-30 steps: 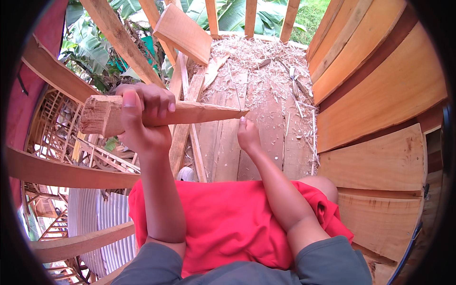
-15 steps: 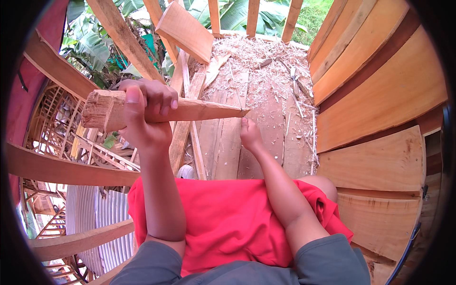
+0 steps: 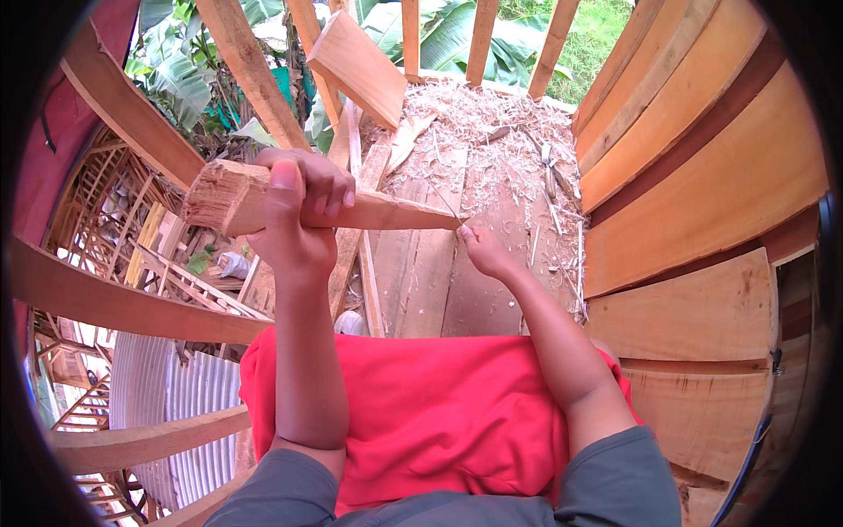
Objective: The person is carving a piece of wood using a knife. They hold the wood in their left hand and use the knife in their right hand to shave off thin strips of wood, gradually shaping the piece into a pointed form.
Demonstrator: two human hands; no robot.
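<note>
My left hand [image 3: 303,198] is wrapped round a tapered piece of wood [image 3: 386,210], its thumb on the near side. The wood's thick, rough-cut end [image 3: 209,197] points left, and it narrows to a thin tip on the right. At that tip my right hand [image 3: 486,249] is closed, thumb and fingers pinched together. A thin dark line, perhaps a strip or thread, runs up and left from the pinch; what the fingers hold is too small to make out. Red cloth [image 3: 439,413] covers my lap below both forearms.
Curly wood shavings [image 3: 492,114] litter the plank floor [image 3: 421,281] ahead. A board [image 3: 358,70] leans at the far left among upright posts. Plank walling [image 3: 694,189] rises on the right. Curved beams [image 3: 132,294] and corrugated sheet metal [image 3: 206,400] are on the left.
Both hands and the tapered wood have shifted right and slightly down in the picture, partly with the whole view. My right hand stays at the tip, its forearm now slanting more.
</note>
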